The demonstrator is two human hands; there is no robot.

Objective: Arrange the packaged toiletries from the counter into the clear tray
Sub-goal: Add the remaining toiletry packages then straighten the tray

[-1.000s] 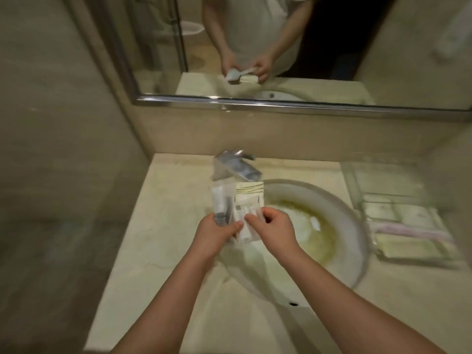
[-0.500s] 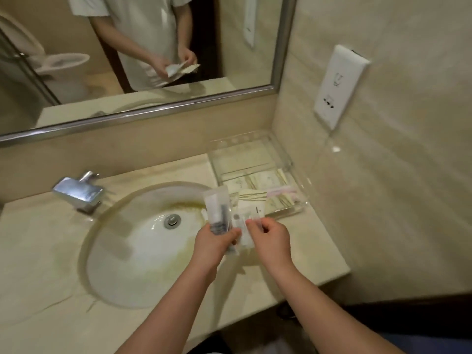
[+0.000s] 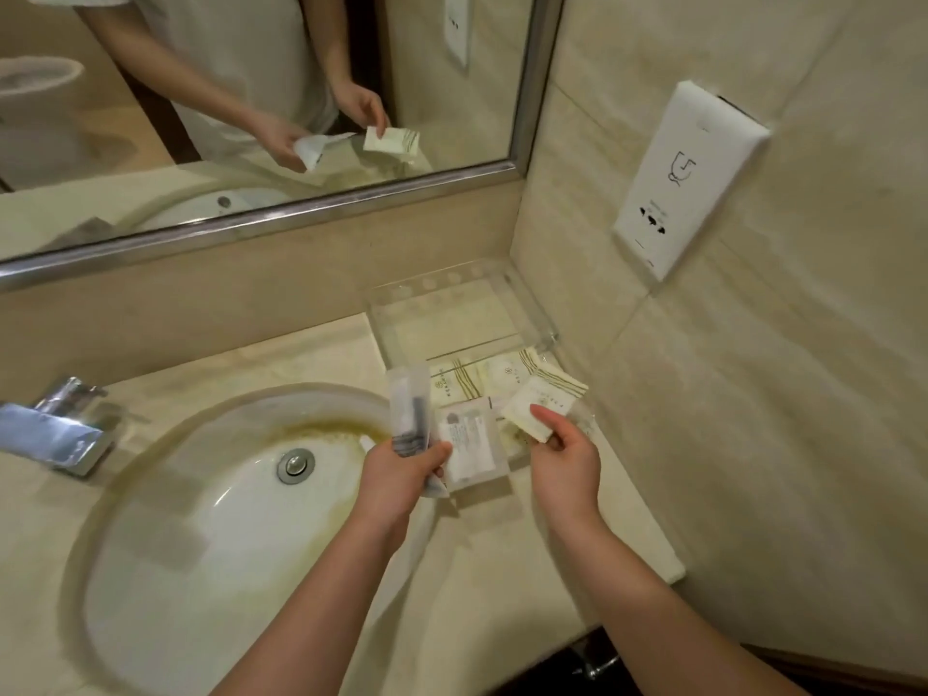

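Pinching flat cream sachet (image 3: pixel 541 405), right hand (image 3: pixel 565 464); glossy clear packets (image 3: pixel 469 444), left hand (image 3: pixel 396 482).

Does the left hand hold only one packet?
No, the left hand grips two: a clear sleeve with a dark item inside and a flat white packet.

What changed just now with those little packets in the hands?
The right hand has drawn the cream striped packet out of the bunch, rightward toward the clear tray. The left hand still grips the two clear packets. The packets lying in the tray stayed put.
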